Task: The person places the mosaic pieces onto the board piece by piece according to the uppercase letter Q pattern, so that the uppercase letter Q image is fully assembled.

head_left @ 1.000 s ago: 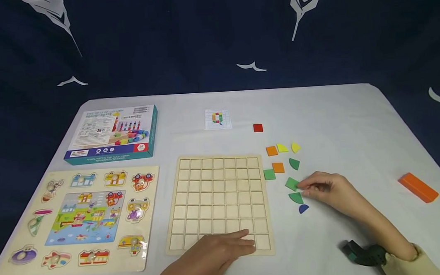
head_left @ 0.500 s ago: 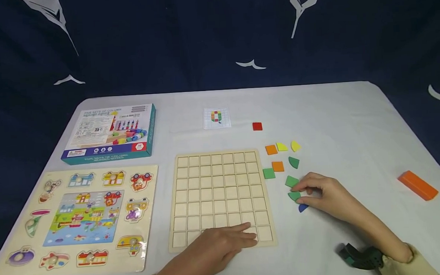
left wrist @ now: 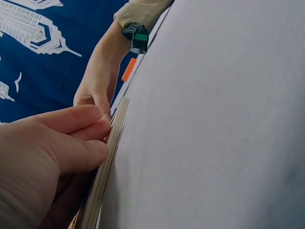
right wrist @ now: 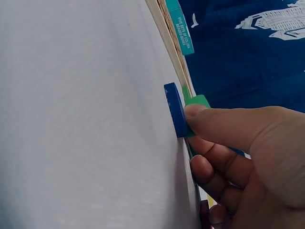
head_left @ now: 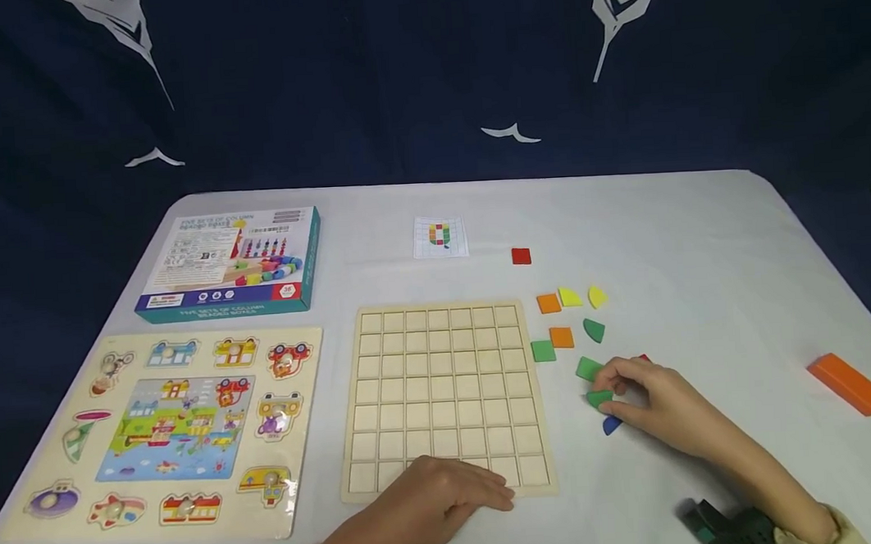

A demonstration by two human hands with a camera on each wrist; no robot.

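Note:
My left hand (head_left: 447,497) rests on the front edge of the wooden grid board (head_left: 445,386), fingers slightly bent over its bottom row of cells. In the left wrist view, its thumb and fingertips lie right at the board's edge. My right hand (head_left: 652,400) pinches a green quarter-circle tile (head_left: 599,398) between thumb and forefinger, right of the board. A blue half-round tile (right wrist: 174,109) lies just before the thumb. A green square tile (head_left: 588,368) is beside the forefinger. Part of a red piece (head_left: 644,358) shows behind the knuckles.
Further tiles lie by the board: green (head_left: 543,351), orange (head_left: 561,337), yellow (head_left: 570,297) and red (head_left: 521,256). A pattern card (head_left: 440,236) sits behind the board. At left are a picture puzzle (head_left: 307,443) and a box (head_left: 223,312); an orange block (head_left: 849,383) is far right.
My right hand's fingertips have closed in on the green quarter-circle tile. The left hand's fingers have bent and drawn toward the board's front edge. The head view has shifted slightly.

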